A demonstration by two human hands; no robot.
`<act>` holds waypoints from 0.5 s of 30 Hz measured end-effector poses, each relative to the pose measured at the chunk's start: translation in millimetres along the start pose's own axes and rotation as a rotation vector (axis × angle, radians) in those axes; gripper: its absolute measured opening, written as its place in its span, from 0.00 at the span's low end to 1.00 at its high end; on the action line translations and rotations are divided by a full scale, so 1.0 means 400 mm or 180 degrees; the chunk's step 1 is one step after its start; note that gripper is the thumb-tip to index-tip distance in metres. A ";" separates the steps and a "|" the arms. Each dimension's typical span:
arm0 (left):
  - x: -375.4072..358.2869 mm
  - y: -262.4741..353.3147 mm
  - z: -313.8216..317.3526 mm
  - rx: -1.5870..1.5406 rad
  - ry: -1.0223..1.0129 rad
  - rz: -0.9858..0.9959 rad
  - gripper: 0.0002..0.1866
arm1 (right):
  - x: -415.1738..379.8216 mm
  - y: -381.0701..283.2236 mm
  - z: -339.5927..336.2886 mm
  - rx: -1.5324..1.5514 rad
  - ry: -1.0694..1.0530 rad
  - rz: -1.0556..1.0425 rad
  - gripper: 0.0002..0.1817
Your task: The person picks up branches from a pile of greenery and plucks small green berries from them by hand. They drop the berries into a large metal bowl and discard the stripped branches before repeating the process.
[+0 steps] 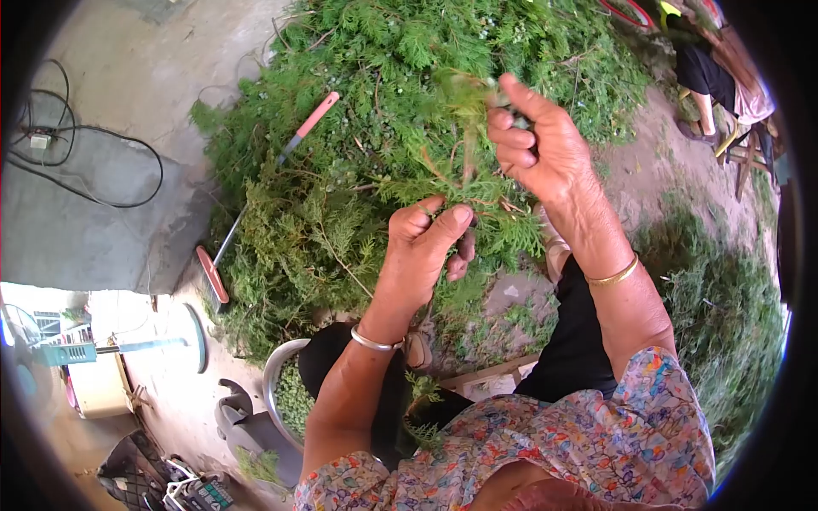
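Observation:
My left hand [430, 243] is closed, thumb and fingers pinching an evergreen sprig [494, 204] with scaly green leaves. Above it and to the right, my right hand [545, 145] is raised with curled fingers. Small grey-green cones [518, 117] appear to be held in those fingers, partly hidden. A blurred piece of foliage [460, 98] shows beside the right fingertips. Both hands are over a large heap of cut evergreen branches [383, 85]. Near my left forearm, a metal basin [271, 375] contains many small green cones [294, 400].
A long-handled tool with a pink grip [319, 112] leans across the heap. On the left are a black cable [128, 136], a fan [194, 339] and a grey plastic seat [264, 439]. Another person [711, 77] sits at upper right. More branches [716, 324] lie on the right.

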State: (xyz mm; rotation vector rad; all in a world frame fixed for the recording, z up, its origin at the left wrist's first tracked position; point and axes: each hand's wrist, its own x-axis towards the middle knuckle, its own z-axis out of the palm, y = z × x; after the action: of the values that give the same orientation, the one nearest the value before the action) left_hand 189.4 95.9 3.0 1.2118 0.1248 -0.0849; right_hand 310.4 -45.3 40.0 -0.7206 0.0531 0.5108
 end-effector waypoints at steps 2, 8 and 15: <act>-0.004 -0.004 -0.003 -0.0103 0.0062 -0.0038 0.14 | 0.032 -0.018 -0.060 0.1193 -0.0891 0.0436 0.09; -0.007 0.001 -0.022 -0.0299 0.0117 -0.0057 0.13 | 0.024 -0.071 -0.061 0.0725 -0.0696 -0.0026 0.10; -0.015 0.022 -0.041 -0.0516 0.0131 0.0303 0.12 | 0.039 -0.029 0.004 0.0784 0.0199 0.0011 0.17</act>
State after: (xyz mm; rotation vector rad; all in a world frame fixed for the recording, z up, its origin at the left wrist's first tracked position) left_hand 183.8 114.5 6.4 1.0561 0.1076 0.0330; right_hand 329.1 -45.0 45.2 -0.4954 0.1727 0.4751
